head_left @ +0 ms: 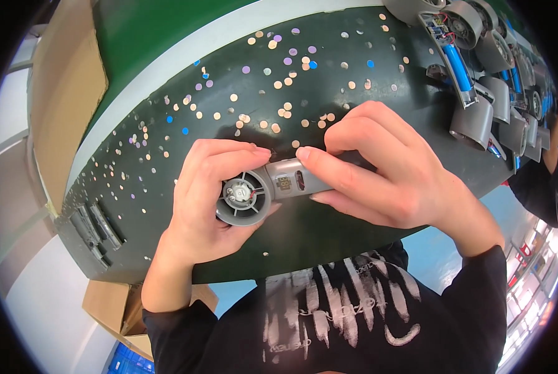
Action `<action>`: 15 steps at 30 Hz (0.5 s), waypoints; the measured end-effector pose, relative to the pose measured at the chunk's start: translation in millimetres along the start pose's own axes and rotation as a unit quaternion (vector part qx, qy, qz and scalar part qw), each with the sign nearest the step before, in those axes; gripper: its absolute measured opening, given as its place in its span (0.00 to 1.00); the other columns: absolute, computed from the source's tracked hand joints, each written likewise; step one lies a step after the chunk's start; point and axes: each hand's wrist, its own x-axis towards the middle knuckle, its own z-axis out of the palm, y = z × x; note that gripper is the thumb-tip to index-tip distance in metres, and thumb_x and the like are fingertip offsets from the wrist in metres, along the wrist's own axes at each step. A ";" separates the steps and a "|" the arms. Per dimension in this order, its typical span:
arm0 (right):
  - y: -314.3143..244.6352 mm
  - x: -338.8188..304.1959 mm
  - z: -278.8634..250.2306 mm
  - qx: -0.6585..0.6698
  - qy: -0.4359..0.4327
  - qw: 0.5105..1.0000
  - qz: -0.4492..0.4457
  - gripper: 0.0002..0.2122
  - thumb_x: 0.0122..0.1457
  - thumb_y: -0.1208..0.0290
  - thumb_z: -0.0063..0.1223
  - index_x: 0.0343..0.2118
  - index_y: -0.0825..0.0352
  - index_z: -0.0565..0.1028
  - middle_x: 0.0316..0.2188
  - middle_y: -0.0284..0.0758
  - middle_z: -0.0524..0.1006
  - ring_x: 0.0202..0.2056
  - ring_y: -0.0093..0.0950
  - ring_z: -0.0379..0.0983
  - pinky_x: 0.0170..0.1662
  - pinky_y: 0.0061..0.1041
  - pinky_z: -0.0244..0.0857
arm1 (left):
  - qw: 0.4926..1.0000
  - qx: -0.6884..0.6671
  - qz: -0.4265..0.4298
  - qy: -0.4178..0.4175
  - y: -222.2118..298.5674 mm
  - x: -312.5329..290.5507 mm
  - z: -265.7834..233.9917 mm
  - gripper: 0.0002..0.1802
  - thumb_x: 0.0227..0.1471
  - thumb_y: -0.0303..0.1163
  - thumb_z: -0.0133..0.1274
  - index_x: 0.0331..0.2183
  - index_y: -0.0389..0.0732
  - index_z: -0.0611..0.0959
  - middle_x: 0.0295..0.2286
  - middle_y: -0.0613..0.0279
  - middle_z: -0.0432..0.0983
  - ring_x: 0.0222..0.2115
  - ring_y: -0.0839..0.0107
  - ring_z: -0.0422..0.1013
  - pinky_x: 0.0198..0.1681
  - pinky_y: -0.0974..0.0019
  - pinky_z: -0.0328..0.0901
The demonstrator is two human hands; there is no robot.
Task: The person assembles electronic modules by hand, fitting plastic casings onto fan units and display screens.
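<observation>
Grey fan device (271,187), small digit display (283,182)

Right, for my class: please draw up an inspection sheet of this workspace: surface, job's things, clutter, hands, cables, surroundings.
Surface: dark green table.
Job's things: grey device with a vaned round end.
Clutter: scattered small discs; narrow grey parts at left; piled grey housings at right.
Hands: left hand around the round end; right hand gripping the other end.
Cables: thin red wires by an exposed circuit board.
Surroundings: cardboard sheet at left, open cardboard box below, another person's arm at right.
</observation>
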 end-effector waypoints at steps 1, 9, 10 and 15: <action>1.9 -1.5 4.4 0.008 0.015 1.000 -0.008 0.26 0.47 0.67 0.77 0.51 0.71 0.86 0.40 0.37 0.76 0.36 0.37 0.73 0.38 0.34 0.73 | 1.000 0.009 0.002 0.001 0.9 1.1 -0.4 0.37 0.39 0.20 0.79 0.53 0.38 0.84 0.48 0.54 0.86 0.47 0.56 0.80 0.48 0.57 0.75; 12.2 4.7 18.9 0.033 0.070 0.996 -0.046 0.24 0.50 0.62 0.77 0.47 0.73 0.87 0.35 0.35 0.75 0.33 0.35 0.72 0.35 0.33 0.72 | 0.998 -0.027 -0.060 -0.004 7.0 4.9 -1.6 0.34 0.37 0.18 0.79 0.49 0.39 0.84 0.47 0.53 0.86 0.47 0.56 0.81 0.49 0.57 0.76; 10.2 6.9 16.7 0.014 0.062 0.996 -0.063 0.24 0.49 0.62 0.77 0.46 0.73 0.87 0.34 0.35 0.74 0.33 0.35 0.72 0.34 0.33 0.72 | 0.994 -0.065 -0.082 -0.015 7.7 5.5 -2.4 0.34 0.38 0.16 0.78 0.49 0.39 0.84 0.48 0.52 0.85 0.48 0.56 0.81 0.50 0.57 0.76; 19.7 13.6 21.0 0.040 0.064 0.993 -0.085 0.24 0.47 0.61 0.76 0.43 0.75 0.86 0.31 0.35 0.74 0.30 0.35 0.71 0.31 0.33 0.71 | 0.983 -0.139 -0.124 0.011 14.5 -1.4 4.2 0.32 0.43 0.12 0.73 0.50 0.39 0.80 0.50 0.49 0.81 0.50 0.58 0.79 0.51 0.59 0.75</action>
